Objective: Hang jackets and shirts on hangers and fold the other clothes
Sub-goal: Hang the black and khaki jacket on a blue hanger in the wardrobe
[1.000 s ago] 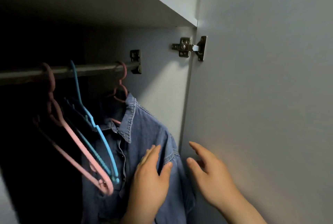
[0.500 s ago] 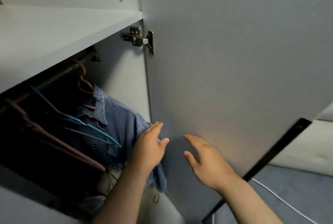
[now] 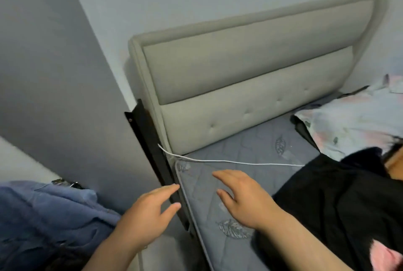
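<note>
Both hands are raised in the lower middle of the view, apart from each other and holding nothing. The left hand point(image 3: 150, 209) has its fingers loosely spread and extended, its fingertips over the black bed frame rail point(image 3: 152, 157) at the mattress's near corner; whether it touches the rail cannot be told. The right hand point(image 3: 242, 196) hovers palm down over the grey quilted mattress point(image 3: 250, 152), fingers relaxed and slightly fanned, with no fabric between them.

To the right of the right forearm lies a black garment point(image 3: 331, 201), spread in a loose, crumpled heap over the mattress's right part and running off the bottom edge. It is plain and dark, with soft folds, and a pink patch point(image 3: 390, 257) shows at its lower right corner. Its type cannot be made out.

At the lower left, a blue denim shirt point(image 3: 48, 211) hangs beside the grey wardrobe door point(image 3: 54, 96), its cloth rumpled and its shade a washed, medium blue. Something small and metallic shows at its top edge, too blurred to identify.

A thin white cable point(image 3: 229, 161) runs from the rail across the mattress toward the black garment. Behind the mattress stands a beige padded headboard point(image 3: 250, 87) with button tufting. At the right edge lies pale floral bedding point(image 3: 357, 122), bunched up just beyond the black garment.
</note>
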A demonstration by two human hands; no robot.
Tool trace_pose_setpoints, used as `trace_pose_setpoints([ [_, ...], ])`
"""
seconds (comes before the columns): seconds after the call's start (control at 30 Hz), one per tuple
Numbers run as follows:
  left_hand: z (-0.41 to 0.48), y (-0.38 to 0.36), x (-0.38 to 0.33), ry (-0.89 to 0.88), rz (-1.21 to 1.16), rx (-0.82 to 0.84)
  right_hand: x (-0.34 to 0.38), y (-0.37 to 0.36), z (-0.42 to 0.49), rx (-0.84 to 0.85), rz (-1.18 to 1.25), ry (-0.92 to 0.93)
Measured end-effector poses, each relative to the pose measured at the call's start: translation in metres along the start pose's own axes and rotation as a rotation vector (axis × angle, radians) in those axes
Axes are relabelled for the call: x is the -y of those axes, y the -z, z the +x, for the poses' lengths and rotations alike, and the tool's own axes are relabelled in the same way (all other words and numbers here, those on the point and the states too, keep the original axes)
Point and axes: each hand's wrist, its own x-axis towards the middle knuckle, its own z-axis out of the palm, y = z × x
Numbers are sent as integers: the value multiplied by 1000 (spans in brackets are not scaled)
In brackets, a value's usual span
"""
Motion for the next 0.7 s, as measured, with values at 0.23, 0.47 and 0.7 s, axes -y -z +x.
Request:
trace_pose_setpoints([
  [0.23, 65, -34, -63, -254, 13, 150, -70, 32, -57, -102, -41, -349],
  [0.47, 121, -46, -136, -503, 49, 286, -72, 61, -124, -272, -45, -684],
  [0.7, 125, -80, -188, -742, 17, 449, -24, 60, -201, -466, 28, -1074],
])
